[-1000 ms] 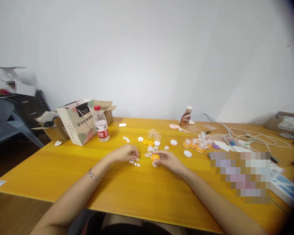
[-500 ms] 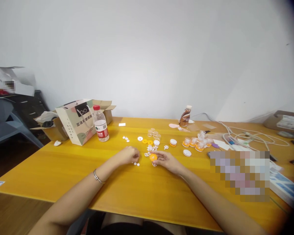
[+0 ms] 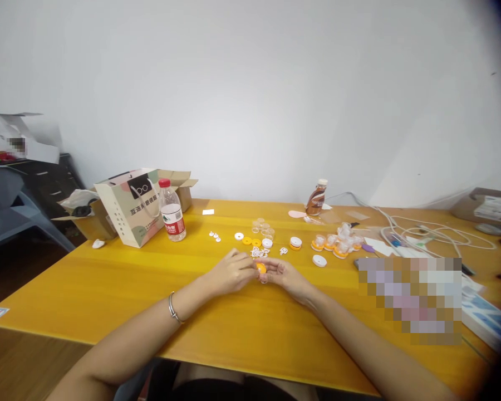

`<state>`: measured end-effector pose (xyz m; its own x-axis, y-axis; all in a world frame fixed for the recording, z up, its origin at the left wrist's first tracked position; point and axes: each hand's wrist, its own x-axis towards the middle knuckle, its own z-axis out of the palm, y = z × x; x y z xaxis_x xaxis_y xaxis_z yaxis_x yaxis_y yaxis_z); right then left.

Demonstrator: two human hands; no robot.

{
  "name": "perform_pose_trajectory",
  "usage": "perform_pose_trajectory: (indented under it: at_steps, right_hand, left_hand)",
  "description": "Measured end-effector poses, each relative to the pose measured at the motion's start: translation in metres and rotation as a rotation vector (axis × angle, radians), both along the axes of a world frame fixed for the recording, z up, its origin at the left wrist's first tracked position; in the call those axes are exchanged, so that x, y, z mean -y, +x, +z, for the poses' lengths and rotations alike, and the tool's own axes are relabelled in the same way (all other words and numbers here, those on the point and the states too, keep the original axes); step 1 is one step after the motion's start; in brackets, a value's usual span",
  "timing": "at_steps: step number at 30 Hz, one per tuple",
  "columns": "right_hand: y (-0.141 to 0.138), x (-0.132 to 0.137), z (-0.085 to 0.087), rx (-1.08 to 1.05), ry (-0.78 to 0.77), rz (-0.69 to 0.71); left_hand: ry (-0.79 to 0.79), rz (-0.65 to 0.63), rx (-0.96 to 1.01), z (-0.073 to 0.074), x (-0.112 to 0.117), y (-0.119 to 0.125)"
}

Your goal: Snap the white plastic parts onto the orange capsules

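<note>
My right hand (image 3: 286, 277) grips a round orange plastic piece (image 3: 261, 268) by its edge, between thumb and fingers. Against the left side of that piece is my left hand (image 3: 234, 271), its fingers pinched together; whatever they hold is hidden. Just beyond lie small white openwork parts (image 3: 257, 253) in a loose pile. Yellow rings (image 3: 247, 240), white round pieces (image 3: 267, 243) and clear round cups (image 3: 264, 226) are grouped behind them. Several tiny white pieces (image 3: 214, 236) lie to the left.
On the left stand a red-capped water bottle (image 3: 173, 217), a paper bag (image 3: 136, 214) and cardboard boxes (image 3: 179, 184). To the right are a stacked white-and-orange piece (image 3: 295, 243), clear-topped orange assemblies (image 3: 340, 245), a white disc (image 3: 319, 260), a brown bottle (image 3: 316, 199) and tangled white cables (image 3: 401, 223).
My left hand has moved right, from above the tiny white discs on the table to the orange piece. My right hand stays in place, still gripping it.
</note>
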<state>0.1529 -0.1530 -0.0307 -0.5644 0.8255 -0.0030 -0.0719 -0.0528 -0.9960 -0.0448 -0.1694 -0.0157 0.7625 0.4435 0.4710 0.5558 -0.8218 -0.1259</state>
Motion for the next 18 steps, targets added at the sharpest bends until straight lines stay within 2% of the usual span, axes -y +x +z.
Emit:
perform_pose_trajectory:
  at_steps: [4, 9, 11, 14, 18]
  right_hand:
    - [0.001, -0.001, 0.001, -0.003, 0.006, 0.008]
    - [0.003, -0.004, -0.001, 0.025, 0.031, -0.008]
    - [0.004, -0.004, -0.002, 0.043, 0.046, -0.026]
    - [0.004, -0.003, -0.002, 0.077, 0.047, -0.028]
    - [0.003, -0.003, -0.001, 0.072, 0.048, -0.040]
  left_hand:
    - [-0.144, -0.058, 0.027, 0.010, 0.004, -0.003]
    - [-0.401, -0.055, 0.254, 0.020, -0.002, -0.015]
    - [-0.527, -0.058, 0.219, 0.023, -0.007, -0.024]
    - [-0.713, -0.058, 0.055, 0.024, -0.015, -0.036]
    - [-0.798, -0.043, -0.037, 0.016, -0.022, -0.042]
